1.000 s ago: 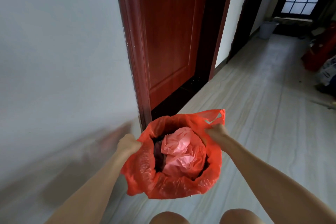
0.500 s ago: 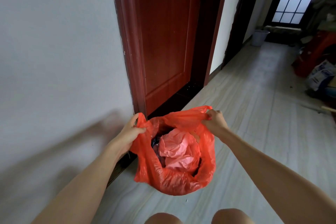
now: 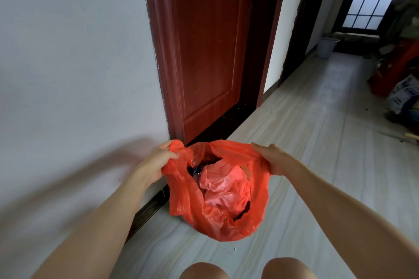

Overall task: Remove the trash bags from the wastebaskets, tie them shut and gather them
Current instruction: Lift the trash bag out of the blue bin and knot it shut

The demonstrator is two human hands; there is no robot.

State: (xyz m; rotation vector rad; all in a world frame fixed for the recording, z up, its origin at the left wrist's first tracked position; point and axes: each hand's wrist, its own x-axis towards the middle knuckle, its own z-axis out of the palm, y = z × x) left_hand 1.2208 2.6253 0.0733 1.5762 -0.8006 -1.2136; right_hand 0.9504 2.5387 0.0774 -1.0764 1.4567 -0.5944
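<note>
Hands grip trash bag (image 3: 217, 217) over tiled floor (image 3: 317, 165).

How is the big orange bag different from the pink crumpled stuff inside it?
The orange bag is bright orange-red; the pink plastic is paler. The orange bag is bigger and wraps around the pink plastic. The left hand and right hand grip the orange bag's edges; neither touches the pink plastic. Both look thin and crinkly.
</note>
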